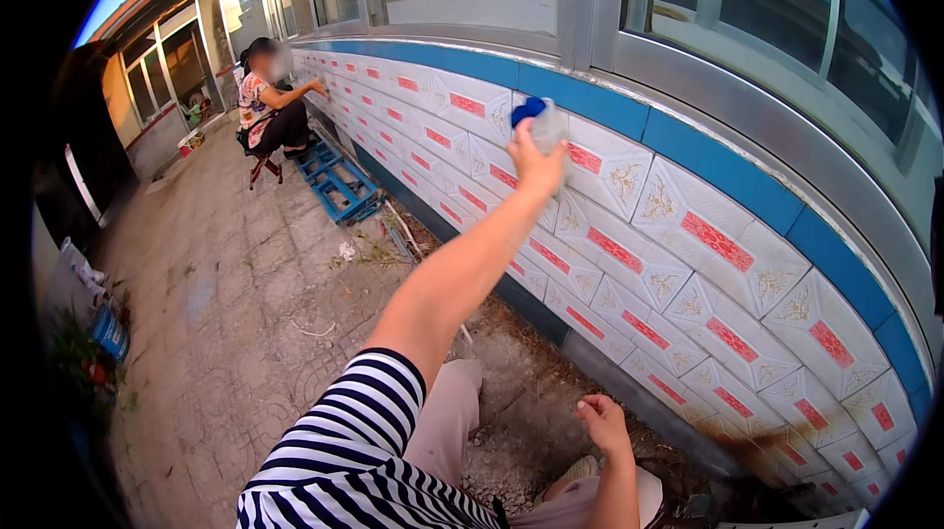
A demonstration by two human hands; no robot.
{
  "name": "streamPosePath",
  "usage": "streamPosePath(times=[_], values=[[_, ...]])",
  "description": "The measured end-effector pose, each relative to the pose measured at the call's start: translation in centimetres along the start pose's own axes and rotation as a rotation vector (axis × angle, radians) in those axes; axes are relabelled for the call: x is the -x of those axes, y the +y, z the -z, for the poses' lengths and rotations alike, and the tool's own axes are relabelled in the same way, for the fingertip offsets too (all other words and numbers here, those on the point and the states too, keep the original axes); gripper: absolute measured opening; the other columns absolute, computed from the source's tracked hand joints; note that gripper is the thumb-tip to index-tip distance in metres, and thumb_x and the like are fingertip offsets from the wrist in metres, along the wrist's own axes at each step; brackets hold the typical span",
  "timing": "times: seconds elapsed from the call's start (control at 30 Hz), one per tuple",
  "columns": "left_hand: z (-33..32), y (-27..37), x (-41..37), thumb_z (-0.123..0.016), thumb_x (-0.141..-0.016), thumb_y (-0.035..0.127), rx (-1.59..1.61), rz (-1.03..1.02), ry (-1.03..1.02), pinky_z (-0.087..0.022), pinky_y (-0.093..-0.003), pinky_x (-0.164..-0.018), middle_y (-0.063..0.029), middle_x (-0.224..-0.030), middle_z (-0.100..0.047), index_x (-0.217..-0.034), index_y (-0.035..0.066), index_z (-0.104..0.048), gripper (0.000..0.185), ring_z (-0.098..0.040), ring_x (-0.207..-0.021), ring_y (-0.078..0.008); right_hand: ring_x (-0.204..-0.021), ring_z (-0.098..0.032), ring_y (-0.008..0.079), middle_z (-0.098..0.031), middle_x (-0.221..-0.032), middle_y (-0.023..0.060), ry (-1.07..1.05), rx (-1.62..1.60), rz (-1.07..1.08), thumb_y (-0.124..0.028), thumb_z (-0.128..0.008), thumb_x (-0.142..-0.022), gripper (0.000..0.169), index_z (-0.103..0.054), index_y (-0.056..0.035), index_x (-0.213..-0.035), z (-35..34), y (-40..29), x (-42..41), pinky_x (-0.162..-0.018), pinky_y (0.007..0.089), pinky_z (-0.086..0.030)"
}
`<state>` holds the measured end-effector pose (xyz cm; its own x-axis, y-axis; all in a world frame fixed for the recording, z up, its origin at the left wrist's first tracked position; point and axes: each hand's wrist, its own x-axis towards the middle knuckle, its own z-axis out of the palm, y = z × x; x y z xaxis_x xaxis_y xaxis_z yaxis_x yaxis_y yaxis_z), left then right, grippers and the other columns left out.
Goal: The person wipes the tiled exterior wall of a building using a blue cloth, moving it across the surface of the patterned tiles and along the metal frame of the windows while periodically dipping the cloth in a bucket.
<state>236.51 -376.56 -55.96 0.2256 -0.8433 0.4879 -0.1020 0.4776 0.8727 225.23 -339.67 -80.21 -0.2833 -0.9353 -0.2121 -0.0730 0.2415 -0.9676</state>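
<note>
My left hand (pixel 537 164) is raised at arm's length against the tiled wall (pixel 667 293), high up near its blue border. It grips a bunched blue and greyish-white cloth (pixel 547 127), blurred, pressed on or close to the white tiles. Those tiles are embossed, with red centre panels and gold floral corners. Lower down, beside my knee, my right hand (pixel 606 422) hangs with loosely curled fingers. Nothing shows in it, and it is apart from the wall.
A person (pixel 269 101) sits on a folding stool (pixel 265 169) farther along the wall, one hand at the tiles. Near them lies a blue metal frame (pixel 339 182). Metal-framed windows (pixel 737 79) rise above the blue border tiles (pixel 752 160). A blue bucket (pixel 110 332) stands at left.
</note>
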Motion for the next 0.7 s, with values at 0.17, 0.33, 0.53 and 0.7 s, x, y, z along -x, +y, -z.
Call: streamPosePath(times=[0.17,0.33,0.53,0.7], values=[[-0.4,0.5,7.3,-0.076,-0.074,0.012,-0.156,-0.496,-0.362,-0.042,-0.0421,-0.097,-0.0184,-0.122,-0.040,-0.126,0.014,-0.048,0.059,-0.047,-0.114,-0.0383,-0.076,-0.062,0.0123,-0.067,-0.084,0.0066,-0.073,0.116,0.032,-0.019,-0.069,-0.088,0.026,-0.065,0.0028,-0.102,-0.5,1.1,-1.7,-0.069,0.0278,-0.049],[3.4,-1.4,1.7,-0.075,-0.074,0.014,-0.235,-0.561,-0.182,-0.044,-0.0412,-0.095,-0.0194,-0.116,-0.050,-0.123,0.005,-0.048,0.056,-0.051,-0.111,-0.0357,-0.074,-0.060,0.0102,-0.067,-0.084,0.0051,-0.131,0.195,0.057,-0.017,-0.068,-0.089,0.024,-0.064,0.0026,-0.103,-1.7,0.9,-1.1,-0.067,0.0262,-0.049],[3.2,0.5,-6.7,-0.076,-0.077,0.020,0.118,-0.048,0.045,-0.041,-0.0399,-0.097,-0.0206,-0.117,-0.048,-0.120,0.004,-0.049,0.053,-0.047,-0.112,-0.0338,-0.075,-0.064,0.0152,-0.070,-0.087,0.0106,-0.146,0.215,0.058,-0.024,-0.071,-0.086,0.032,-0.066,0.0021,-0.105,-1.3,1.2,0.2,-0.068,0.0302,-0.052],[-1.2,2.2,5.3,-0.072,-0.073,0.009,-0.108,-0.708,-0.151,-0.035,-0.0502,-0.098,-0.0207,-0.119,-0.041,-0.098,0.012,-0.055,0.030,-0.042,-0.113,-0.0420,-0.074,-0.061,0.0122,-0.069,-0.085,0.0086,-0.178,0.316,0.095,-0.023,-0.071,-0.087,0.031,-0.066,0.0010,-0.105,-1.3,-0.1,-0.6,-0.066,0.0285,-0.050]])
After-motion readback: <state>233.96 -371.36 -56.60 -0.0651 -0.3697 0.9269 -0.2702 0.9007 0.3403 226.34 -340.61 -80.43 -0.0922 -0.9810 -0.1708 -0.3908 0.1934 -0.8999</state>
